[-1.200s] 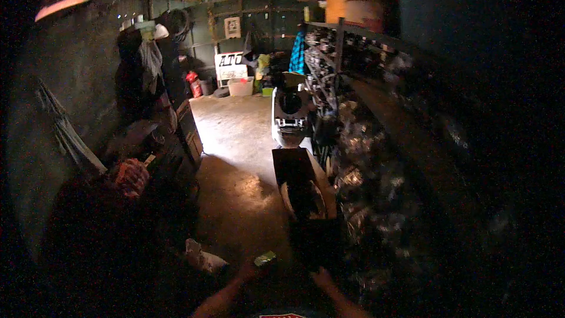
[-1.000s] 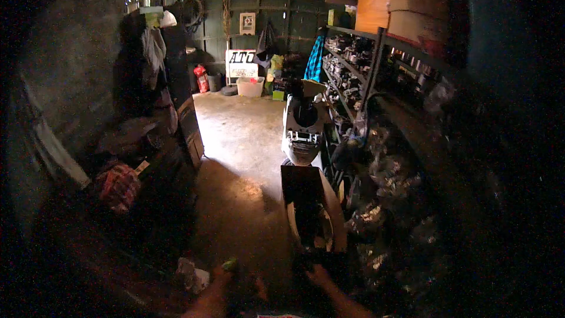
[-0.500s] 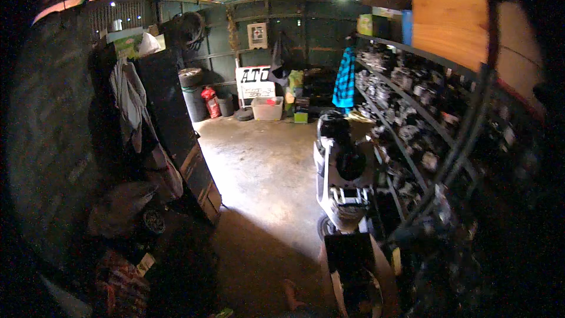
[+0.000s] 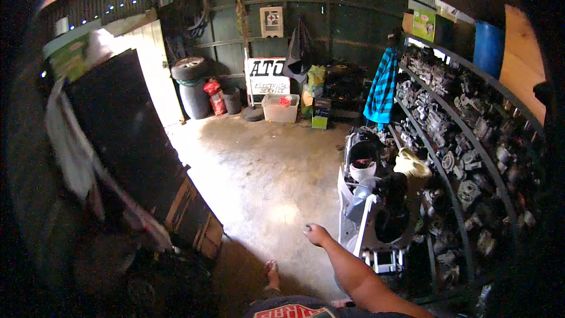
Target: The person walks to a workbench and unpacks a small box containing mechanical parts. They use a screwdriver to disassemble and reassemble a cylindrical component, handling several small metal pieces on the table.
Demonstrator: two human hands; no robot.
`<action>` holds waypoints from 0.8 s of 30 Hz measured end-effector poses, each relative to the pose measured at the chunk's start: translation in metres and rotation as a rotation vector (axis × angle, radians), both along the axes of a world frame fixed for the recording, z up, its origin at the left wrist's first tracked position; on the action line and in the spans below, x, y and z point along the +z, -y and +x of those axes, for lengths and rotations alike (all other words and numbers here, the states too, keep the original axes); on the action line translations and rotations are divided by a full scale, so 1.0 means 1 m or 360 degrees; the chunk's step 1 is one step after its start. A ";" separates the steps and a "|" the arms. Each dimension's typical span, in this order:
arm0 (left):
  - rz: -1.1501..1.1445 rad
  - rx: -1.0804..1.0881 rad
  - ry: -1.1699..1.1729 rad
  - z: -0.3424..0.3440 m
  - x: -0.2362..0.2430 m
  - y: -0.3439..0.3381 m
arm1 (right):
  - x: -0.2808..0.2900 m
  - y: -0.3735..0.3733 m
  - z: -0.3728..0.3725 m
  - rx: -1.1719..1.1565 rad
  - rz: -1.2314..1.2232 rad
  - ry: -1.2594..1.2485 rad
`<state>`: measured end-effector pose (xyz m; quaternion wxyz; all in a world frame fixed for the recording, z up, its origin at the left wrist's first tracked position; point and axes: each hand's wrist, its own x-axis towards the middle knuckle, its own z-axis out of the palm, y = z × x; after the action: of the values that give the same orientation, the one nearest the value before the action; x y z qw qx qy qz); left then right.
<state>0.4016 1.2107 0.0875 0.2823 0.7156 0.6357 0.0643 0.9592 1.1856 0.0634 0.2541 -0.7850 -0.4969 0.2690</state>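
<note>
Right grip (image 4: 318, 235) swung into view, white scooter (image 4: 369, 201) to its right

There is one hand (image 4: 318, 235), one foot (image 4: 271, 267), one scooter (image 4: 364, 193) and one blue barrel (image 4: 488, 47).

Tyre (image 4: 188, 69) on a dark drum (image 4: 195, 101), red bag (image 4: 216, 99) beside it, lettered sign (image 4: 266, 78) behind a pale bin (image 4: 279, 111), blue checked cloth (image 4: 382, 87) near shelves (image 4: 442, 171) of metal parts (image 4: 469, 193)

VIEW: nearer rear wall (image 4: 365, 19) | right hand (image 4: 318, 235): back in view, extended forward near white scooter (image 4: 365, 224) | left hand, small green item: out of view | bright doorway (image 4: 148, 59): newly exposed, left
</note>
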 end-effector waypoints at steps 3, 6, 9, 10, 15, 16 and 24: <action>-0.0060 -0.0030 -0.0121 0.036 -0.008 -0.096 | 0.035 -0.107 -0.003 0.0109 0.0102 -0.0249; -0.0126 -0.0073 -0.0240 0.077 -0.006 -0.200 | 0.026 -0.175 0.020 0.0299 -0.0205 -0.0074; -0.0128 -0.0146 -0.0296 0.128 0.005 -0.310 | -0.011 -0.188 0.082 0.0360 -0.0444 -0.0151; -0.0105 -0.0181 -0.0301 0.148 0.008 -0.348 | -0.024 -0.190 0.106 0.0252 -0.0535 -0.0142; 0.0178 -0.0240 -0.0234 0.293 0.016 -0.548 | -0.058 -0.173 0.218 -0.0981 -0.0427 -0.0636; 0.0216 -0.0187 -0.0243 0.331 0.016 -0.590 | -0.064 -0.173 0.237 -0.1079 -0.0494 -0.0512; 0.0274 0.0046 0.0433 0.595 0.060 -0.780 | -0.142 -0.382 0.439 -0.0653 -0.0809 0.0122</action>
<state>0.9969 1.9906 0.1475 0.3026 0.7127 0.5939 0.2188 1.3986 1.5673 -0.0788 0.0801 -0.9165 -0.2548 0.2978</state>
